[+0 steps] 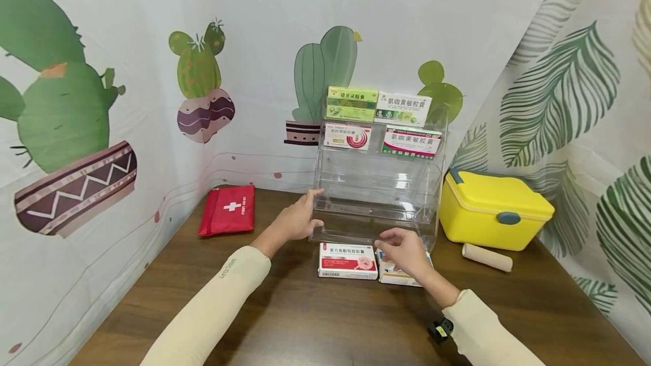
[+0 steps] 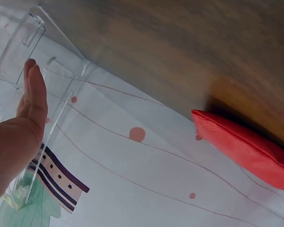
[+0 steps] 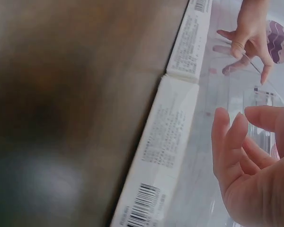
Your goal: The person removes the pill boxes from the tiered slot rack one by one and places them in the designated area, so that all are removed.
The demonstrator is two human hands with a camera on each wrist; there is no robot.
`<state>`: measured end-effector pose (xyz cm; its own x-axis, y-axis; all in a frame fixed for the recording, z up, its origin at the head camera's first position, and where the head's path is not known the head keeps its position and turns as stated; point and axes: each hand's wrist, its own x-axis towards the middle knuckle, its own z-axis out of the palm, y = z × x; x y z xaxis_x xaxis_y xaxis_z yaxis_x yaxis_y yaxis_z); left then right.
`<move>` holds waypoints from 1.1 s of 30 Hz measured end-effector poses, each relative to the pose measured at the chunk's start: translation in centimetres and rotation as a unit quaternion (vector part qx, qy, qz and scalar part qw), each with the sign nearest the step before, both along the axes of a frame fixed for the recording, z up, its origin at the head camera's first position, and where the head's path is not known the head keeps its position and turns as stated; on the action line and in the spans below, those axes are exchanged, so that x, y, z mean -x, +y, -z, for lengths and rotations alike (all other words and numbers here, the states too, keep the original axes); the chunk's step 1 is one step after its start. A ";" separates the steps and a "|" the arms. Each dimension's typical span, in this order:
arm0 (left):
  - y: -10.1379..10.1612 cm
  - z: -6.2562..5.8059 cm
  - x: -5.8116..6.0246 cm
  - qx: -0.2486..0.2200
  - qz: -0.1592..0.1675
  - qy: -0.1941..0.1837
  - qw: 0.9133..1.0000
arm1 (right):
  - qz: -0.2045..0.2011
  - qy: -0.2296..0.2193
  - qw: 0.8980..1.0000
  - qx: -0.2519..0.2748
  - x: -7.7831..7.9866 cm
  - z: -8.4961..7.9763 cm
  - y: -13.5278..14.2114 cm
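Observation:
A clear tiered display rack (image 1: 373, 179) stands at the back of the table. Its upper tiers carry a green medicine box (image 1: 351, 104), a white-and-green one (image 1: 403, 109), a white-and-pink one (image 1: 348, 136) and a magenta-edged one (image 1: 411, 142). My left hand (image 1: 297, 219) is at the rack's left side, fingers extended; in the left wrist view the hand (image 2: 31, 106) lies along the clear side panel. Over a partly hidden white-and-blue box (image 1: 399, 277) hovers my right hand (image 1: 405, 253), its fingers loosely bent around nothing. Beside that box lies a red-and-white box (image 1: 348, 260).
A red first-aid pouch (image 1: 227, 210) lies at the back left. To the right of the rack sit a yellow case (image 1: 495, 208) with a blue latch and a beige roll (image 1: 487, 257). A cactus-print cloth (image 1: 254, 72) hangs close behind the table.

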<state>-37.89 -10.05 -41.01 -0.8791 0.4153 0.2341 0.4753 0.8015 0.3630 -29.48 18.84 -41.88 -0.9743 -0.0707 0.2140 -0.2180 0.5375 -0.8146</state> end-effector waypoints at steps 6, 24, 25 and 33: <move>-0.6 0.0 0.0 0.016 0.001 0.022 1.000 | 0.016 0.020 1.000 0.001 0.9 -1.0 1.1; -1.1 -1.2 0.5 0.057 0.050 0.056 0.996 | 0.092 0.119 0.988 0.021 3.2 -3.4 3.1; -1.2 -1.2 0.5 0.054 0.053 0.057 0.995 | 0.095 0.124 0.987 0.025 3.3 -3.6 3.0; -1.7 -0.5 0.8 0.029 0.060 0.044 0.997 | 0.105 0.163 0.979 0.061 4.2 -5.9 2.1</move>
<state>-38.70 -11.71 -40.55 -0.8000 0.5304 0.2807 0.5962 0.7556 0.2713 -33.71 20.93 -36.00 -0.8429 0.1694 0.5107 -0.3722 0.5018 -0.7808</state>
